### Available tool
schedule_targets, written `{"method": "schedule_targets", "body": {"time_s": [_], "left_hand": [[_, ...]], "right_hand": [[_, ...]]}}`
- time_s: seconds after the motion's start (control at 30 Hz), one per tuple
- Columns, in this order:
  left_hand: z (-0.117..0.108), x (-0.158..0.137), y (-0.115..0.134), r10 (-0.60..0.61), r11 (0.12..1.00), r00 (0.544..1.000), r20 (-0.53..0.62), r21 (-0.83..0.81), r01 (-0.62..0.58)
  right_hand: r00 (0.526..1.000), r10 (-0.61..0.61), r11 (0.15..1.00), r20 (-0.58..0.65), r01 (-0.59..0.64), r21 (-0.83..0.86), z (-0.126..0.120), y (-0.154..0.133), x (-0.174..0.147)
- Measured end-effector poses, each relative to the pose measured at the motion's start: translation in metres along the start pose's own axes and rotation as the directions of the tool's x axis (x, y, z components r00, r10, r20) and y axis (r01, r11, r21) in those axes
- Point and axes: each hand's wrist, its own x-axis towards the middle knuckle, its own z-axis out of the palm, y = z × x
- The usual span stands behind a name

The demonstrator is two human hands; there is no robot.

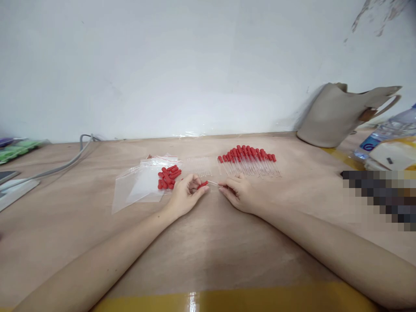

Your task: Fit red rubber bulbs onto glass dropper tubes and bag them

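Observation:
In the head view, my left hand pinches a red rubber bulb between thumb and fingers. A thin clear dropper tube is gripped by my right hand, its left end meeting the bulb's mouth; how far it is in, I cannot tell. Just beyond my left hand, several loose red bulbs are heaped on clear plastic zip bags. Loose clear tubes lie side by side behind both hands. Past my right hand, droppers with red bulbs are spread in a row.
A beige bag stands by the wall at right, near a water bottle and a white-and-yellow package. A grey cable and green packets are at left. Yellow tape runs along the table's near edge.

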Motion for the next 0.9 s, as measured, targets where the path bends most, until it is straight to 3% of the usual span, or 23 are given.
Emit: {"method": "schedule_targets", "body": {"time_s": [0.13, 0.37, 0.63, 0.77, 0.9], "left_hand": [[-0.002, 0.0, -0.003, 0.011, 1.0, 0.998, 0.068, -0.005, -0.011], [-0.006, -0.001, -0.003, 0.175, 0.978, 0.979, 0.106, 0.092, -0.185], [-0.006, -0.004, -0.009, 0.326, 0.918, 0.906, 0.272, 0.139, -0.372], [-0.005, -0.005, -0.009, 0.343, 0.904, 0.885, 0.315, 0.145, -0.402], [-0.004, -0.005, -0.006, 0.299, 0.909, 0.927, 0.229, 0.229, -0.349]], "right_hand": [[0.999, -0.014, 0.999, 0.038, 0.012, 0.046, -0.002, -0.003, 0.0], [0.993, 0.013, 0.993, 0.119, -0.027, 0.112, -0.013, -0.006, 0.001], [0.966, -0.016, 0.977, 0.256, -0.04, 0.21, -0.018, 0.006, 0.002], [0.962, -0.047, 0.996, 0.27, 0.024, 0.088, -0.02, 0.006, 0.0], [0.982, -0.06, 0.985, 0.176, 0.088, -0.152, -0.017, 0.001, -0.001]]}}
